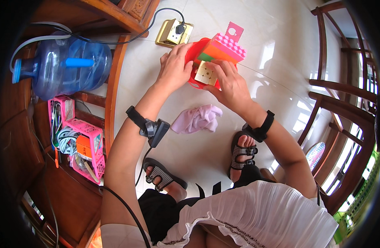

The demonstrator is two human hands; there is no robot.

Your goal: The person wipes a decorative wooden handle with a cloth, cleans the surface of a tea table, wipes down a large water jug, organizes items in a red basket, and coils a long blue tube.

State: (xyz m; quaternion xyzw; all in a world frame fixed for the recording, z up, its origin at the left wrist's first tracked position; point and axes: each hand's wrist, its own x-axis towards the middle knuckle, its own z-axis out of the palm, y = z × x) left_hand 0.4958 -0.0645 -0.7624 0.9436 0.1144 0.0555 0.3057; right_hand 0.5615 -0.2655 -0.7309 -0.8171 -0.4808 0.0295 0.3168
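A red plastic container [195,49] stands on the tiled floor before me. My left hand [175,66] rests at its left rim, fingers spread and thumb against the edge. Within the container, at its near side, is a puzzle cube [204,73] with a pale face up. The fingers of my right hand [231,83] bend over the cube's right side and touch it, with the thumb low by the rim. Behind the cube, a block of pink, orange and green toy building bricks [222,51] sticks out above the rim. A pink flat piece with a round hole [235,32] shows beyond the bricks.
A crumpled pink cloth [197,118] lies on the floor nearer my feet. Past the container is a brass floor socket [174,32] with a black plug and cable. A blue water jug [75,65] and pink baskets [87,127] are at left; wooden chairs [342,102] at right.
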